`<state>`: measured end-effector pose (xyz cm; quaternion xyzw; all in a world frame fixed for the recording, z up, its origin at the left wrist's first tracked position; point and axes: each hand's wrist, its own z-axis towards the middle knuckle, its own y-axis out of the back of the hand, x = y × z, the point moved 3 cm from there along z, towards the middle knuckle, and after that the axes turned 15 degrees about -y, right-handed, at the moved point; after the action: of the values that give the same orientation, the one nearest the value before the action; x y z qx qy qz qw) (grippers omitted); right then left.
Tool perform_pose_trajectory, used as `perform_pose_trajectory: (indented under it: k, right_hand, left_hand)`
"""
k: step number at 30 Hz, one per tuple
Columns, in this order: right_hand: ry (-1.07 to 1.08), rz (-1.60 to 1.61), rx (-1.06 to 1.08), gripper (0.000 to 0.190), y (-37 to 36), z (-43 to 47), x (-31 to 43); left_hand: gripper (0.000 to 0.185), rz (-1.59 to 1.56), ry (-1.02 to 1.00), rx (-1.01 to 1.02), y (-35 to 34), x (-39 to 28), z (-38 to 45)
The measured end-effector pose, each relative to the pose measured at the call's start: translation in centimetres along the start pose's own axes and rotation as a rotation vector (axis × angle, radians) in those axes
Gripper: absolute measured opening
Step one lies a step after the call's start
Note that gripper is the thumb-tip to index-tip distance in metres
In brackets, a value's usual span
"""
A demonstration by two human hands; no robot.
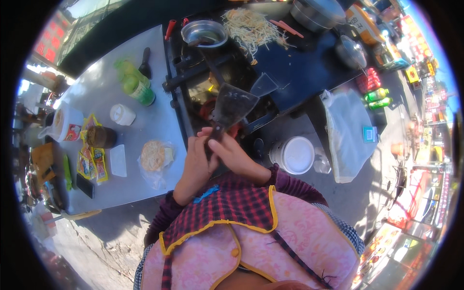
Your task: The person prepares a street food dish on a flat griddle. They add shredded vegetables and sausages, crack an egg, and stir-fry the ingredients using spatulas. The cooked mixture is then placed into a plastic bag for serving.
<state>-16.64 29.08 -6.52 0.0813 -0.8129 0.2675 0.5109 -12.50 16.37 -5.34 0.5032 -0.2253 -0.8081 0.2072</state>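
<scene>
A wide metal scraper (233,105) with a dark handle stands out in front of my apron, its blade over the burner frame. My right hand (233,154) closes around the handle, thumb along it. Against the same handle, my left hand (197,165) curls its fingers from the other side; the two hands overlap and hide the lower handle. Beyond the blade lies a thin trapezoid plate (264,85) at the edge of a dark flat griddle (302,70). A heap of pale shredded food (250,29) and pink sausages (286,28) rest on the griddle's far part.
A metal bowl (204,33) sits behind the burner frame (203,72). On the left metal table (141,134) are green bottles (136,85), a dark jar (100,137), a bagged flatbread (153,156) and a phone (85,186). A white bucket (298,155) stands low right.
</scene>
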Motion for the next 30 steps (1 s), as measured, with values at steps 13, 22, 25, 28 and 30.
perform_pose_trajectory:
  k: [13, 22, 25, 28, 30]
  right_hand:
    - [0.207, -1.559, -0.692, 0.026, 43.4, 4.6, 21.0]
    - [0.439, -1.702, -0.275, 0.019, 37.4, 23.0, 25.3]
    - [0.207, -1.750, -0.340, 0.020, 42.3, 19.9, 28.8]
    - [0.235, -1.672, -0.382, 0.028, 46.0, 23.4, 27.4]
    - [0.265, -1.601, -0.379, 0.031, 45.8, 27.4, 26.7]
  left_hand:
    - [0.040, 0.464, 0.110, 0.090, -14.3, 1.1, 15.1]
    - [0.018, 0.855, 0.131, 0.218, -15.3, 1.9, 30.7]
    - [0.022, 0.778, 0.004, 0.193, -15.1, 6.8, 36.6]
    - [0.029, 0.660, -0.056, 0.309, -14.1, 6.6, 38.9]
    - [0.027, 0.717, 0.049, 0.397, -11.1, 5.3, 38.9]
